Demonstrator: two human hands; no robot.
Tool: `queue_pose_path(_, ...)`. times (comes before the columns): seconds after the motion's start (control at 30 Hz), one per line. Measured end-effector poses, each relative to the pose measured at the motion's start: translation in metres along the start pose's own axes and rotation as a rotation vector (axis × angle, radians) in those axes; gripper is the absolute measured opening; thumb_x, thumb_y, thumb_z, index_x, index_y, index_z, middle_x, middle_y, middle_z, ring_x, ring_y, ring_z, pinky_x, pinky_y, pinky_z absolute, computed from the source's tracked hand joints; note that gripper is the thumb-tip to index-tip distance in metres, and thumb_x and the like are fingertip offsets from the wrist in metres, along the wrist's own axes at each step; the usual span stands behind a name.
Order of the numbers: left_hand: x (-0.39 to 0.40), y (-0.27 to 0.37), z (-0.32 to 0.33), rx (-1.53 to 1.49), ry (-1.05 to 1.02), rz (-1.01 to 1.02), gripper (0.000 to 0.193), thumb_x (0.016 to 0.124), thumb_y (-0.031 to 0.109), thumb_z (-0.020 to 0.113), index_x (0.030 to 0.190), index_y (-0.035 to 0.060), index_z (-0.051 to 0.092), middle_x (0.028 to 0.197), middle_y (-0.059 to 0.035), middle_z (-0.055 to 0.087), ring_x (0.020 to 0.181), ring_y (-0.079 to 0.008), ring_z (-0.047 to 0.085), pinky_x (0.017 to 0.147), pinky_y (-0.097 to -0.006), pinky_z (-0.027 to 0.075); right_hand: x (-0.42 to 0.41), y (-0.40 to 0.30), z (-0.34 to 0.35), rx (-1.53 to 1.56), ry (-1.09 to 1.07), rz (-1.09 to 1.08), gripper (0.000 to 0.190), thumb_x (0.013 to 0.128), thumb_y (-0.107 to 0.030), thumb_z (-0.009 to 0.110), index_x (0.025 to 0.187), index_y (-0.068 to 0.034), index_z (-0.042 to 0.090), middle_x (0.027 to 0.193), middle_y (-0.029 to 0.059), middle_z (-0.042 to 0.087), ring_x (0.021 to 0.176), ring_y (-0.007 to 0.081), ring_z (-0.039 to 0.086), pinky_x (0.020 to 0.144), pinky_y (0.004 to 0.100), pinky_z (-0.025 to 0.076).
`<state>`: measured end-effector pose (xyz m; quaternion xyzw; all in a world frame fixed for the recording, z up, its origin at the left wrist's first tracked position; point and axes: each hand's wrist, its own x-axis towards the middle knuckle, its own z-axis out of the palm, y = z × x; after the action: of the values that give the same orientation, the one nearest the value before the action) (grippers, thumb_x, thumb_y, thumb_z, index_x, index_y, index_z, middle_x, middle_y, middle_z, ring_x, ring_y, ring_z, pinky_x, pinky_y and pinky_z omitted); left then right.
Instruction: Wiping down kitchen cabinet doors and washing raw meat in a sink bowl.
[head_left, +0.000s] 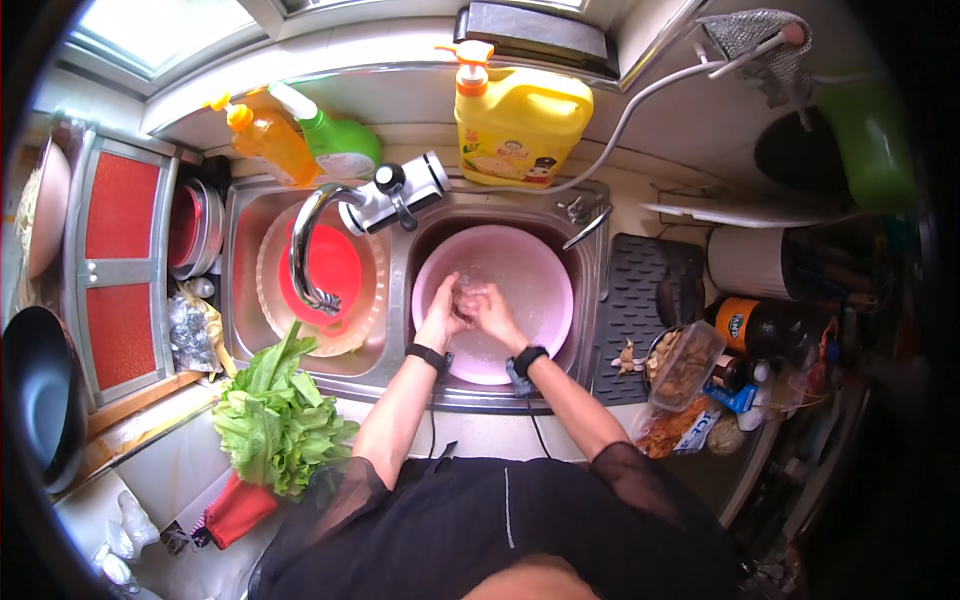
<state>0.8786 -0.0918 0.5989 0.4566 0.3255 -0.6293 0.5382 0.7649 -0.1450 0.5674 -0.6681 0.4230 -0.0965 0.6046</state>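
Note:
Both hands are down inside a pink plastic basin that stands in the right-hand sink bowl and holds cloudy water. Between them is a wet pinkish lump, blurred and partly covered by the fingers, so I cannot tell exactly what it is. My left hand grips its left side, and my right hand closes on it from the right. A dark band circles each wrist. In the left bowl, a red colander sits within a pale scalloped basin, under the chrome faucet.
Leafy lettuce lies at the front left, overlapping the sink rim. Behind the sink stand a yellow detergent jug, a green spray bottle and an orange pump bottle. On the right are a grey drain mat and a plastic food container.

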Motion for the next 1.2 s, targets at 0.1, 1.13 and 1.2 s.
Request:
queue_pose_path(0.1, 0.016, -0.003, -0.011, -0.135, -0.241, 0.071, 0.03, 0.089, 0.035, 0.05, 0.097, 0.0064, 0.056, 0.087, -0.0073, 0.061, 0.07, -0.0184, 0.055, 0.063, -0.0324, 0.048, -0.04, -0.072, -0.006, -0.018, -0.048, -0.104, 0.024, 0.089, -0.024, 0.05, 0.101, -0.003, 0.05, 0.092, 0.021, 0.062, 0.085, 0.0365, 0.061, 0.071, 0.0413, 0.049)
queue_pose_path(1.13, -0.052, -0.012, 0.031, 0.451, -0.054, 0.657, 0.027, 0.092, 0.024, 0.046, 0.094, 0.0028, 0.062, 0.081, -0.0062, 0.062, 0.074, -0.0118, 0.059, 0.065, -0.0243, 0.047, -0.024, -0.066, -0.056, -0.207, 0.297, -0.173, 0.038, 0.076, -0.018, 0.066, 0.108, -0.006, 0.05, 0.097, 0.016, 0.051, 0.1, 0.0292, 0.052, 0.077, 0.0386, 0.047)
queue_pose_path(1.2, -0.052, -0.012, 0.029, 0.553, -0.04, 0.553, 0.028, 0.091, 0.027, 0.049, 0.091, 0.003, 0.063, 0.077, -0.006, 0.062, 0.071, -0.0117, 0.059, 0.063, -0.0238, 0.046, -0.023, -0.076, -0.048, -0.161, 0.195, -0.247, 0.036, 0.076, -0.017, 0.066, 0.106, -0.005, 0.05, 0.098, 0.016, 0.053, 0.097, 0.0285, 0.054, 0.076, 0.0373, 0.048)
